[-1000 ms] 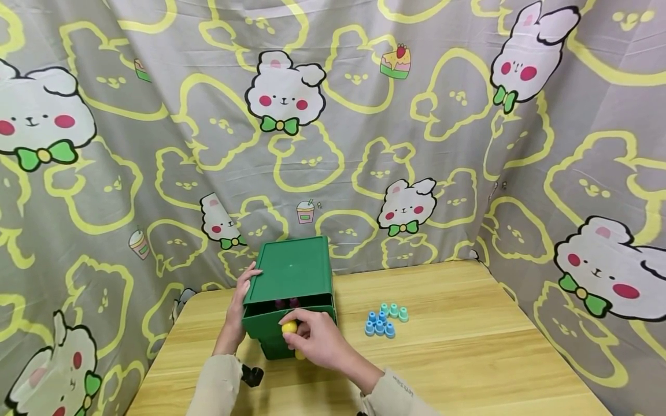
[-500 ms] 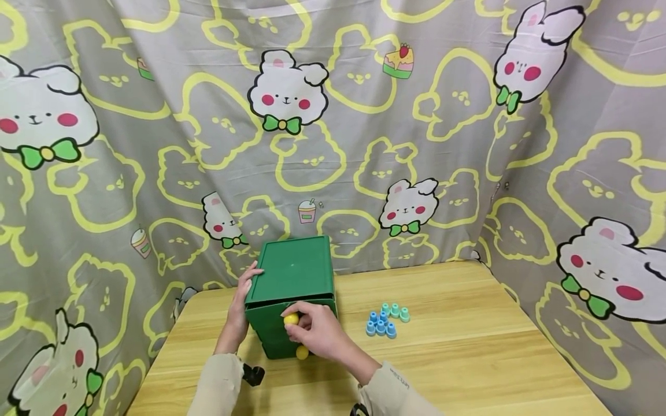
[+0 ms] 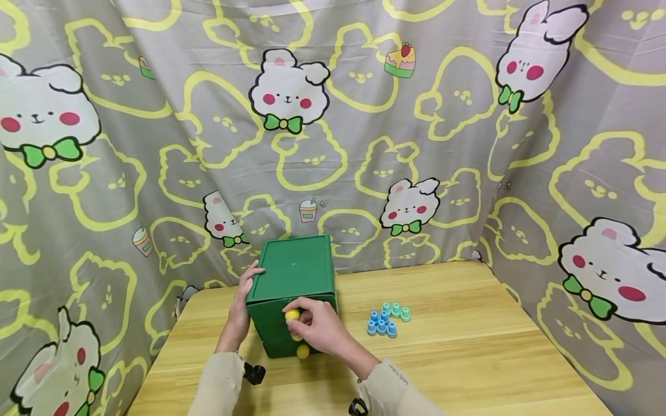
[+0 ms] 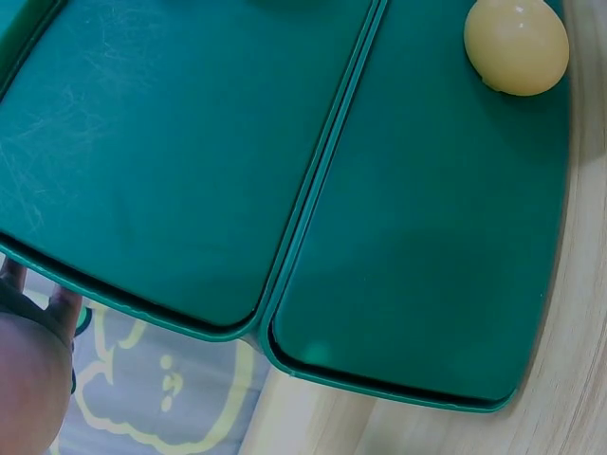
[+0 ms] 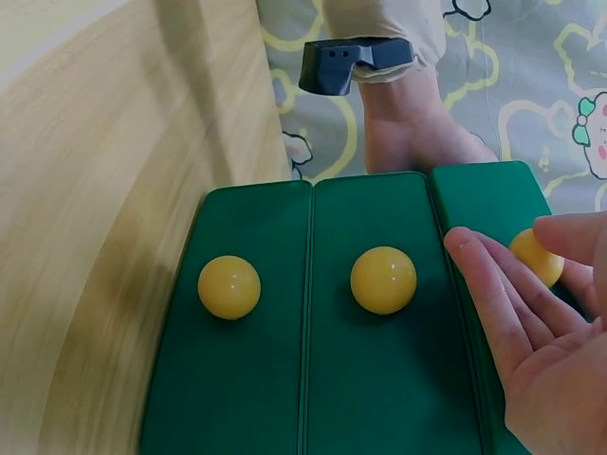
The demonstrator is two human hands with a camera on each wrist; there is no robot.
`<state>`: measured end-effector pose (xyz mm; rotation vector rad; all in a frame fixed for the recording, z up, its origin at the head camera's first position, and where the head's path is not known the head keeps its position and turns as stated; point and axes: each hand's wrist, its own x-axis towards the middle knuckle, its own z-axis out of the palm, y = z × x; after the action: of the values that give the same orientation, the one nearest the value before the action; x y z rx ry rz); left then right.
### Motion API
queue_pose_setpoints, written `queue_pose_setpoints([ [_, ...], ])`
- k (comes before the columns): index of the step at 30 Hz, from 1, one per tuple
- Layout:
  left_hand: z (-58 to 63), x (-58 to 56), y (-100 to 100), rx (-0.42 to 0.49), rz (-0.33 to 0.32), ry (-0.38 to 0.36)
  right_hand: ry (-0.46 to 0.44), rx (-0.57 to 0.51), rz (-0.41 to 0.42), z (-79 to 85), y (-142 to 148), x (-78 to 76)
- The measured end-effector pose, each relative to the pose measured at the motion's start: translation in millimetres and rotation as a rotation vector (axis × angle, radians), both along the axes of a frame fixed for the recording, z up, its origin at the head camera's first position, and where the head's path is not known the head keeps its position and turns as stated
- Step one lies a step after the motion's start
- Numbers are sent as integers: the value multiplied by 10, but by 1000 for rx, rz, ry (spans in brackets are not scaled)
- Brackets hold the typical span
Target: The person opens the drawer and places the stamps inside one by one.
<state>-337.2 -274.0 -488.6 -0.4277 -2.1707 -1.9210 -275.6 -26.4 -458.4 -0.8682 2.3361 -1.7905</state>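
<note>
A green drawer box (image 3: 296,266) stands on the table with three drawer fronts, each bearing a round yellow knob. My right hand (image 3: 319,326) pinches the top drawer's yellow knob (image 3: 292,315) between thumb and fingers; the drawer is pushed in flush. Below it are the middle knob (image 5: 383,281) and the bottom knob (image 3: 303,351), both free of the hand. My left hand (image 3: 241,306) rests against the box's left side, fingertips at the lid's edge. In the left wrist view, part of the left hand (image 4: 33,379) shows beside the green box. The drawer's contents are hidden.
Several blue pegs (image 3: 382,327) and a few mint-green pegs (image 3: 396,309) stand on the wooden table (image 3: 468,335) right of the box. A patterned curtain (image 3: 354,144) hangs close behind the table and at both sides. Black wrist cameras (image 3: 254,374) sit at the cuffs.
The top drawer was partly out, with dark red pieces showing inside. My right hand has pushed it in by its knob. The left hand has kept its place on the box.
</note>
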Motion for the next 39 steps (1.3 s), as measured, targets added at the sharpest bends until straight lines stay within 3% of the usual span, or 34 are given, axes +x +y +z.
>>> queue_pose_setpoints([
  [8, -15, 1, 7, 9, -15, 4, -14, -10, 9, -11, 4, -32],
  [27, -20, 9, 13, 12, -6, 6, 57, 20, -22, -48, -1, -30],
  [34, -21, 0, 9, 1, -2, 8, 137, 129, -35, -47, 18, -29],
  [39, -29, -10, 2, 5, -2, 15, 174, 176, 9, -47, 59, -24],
])
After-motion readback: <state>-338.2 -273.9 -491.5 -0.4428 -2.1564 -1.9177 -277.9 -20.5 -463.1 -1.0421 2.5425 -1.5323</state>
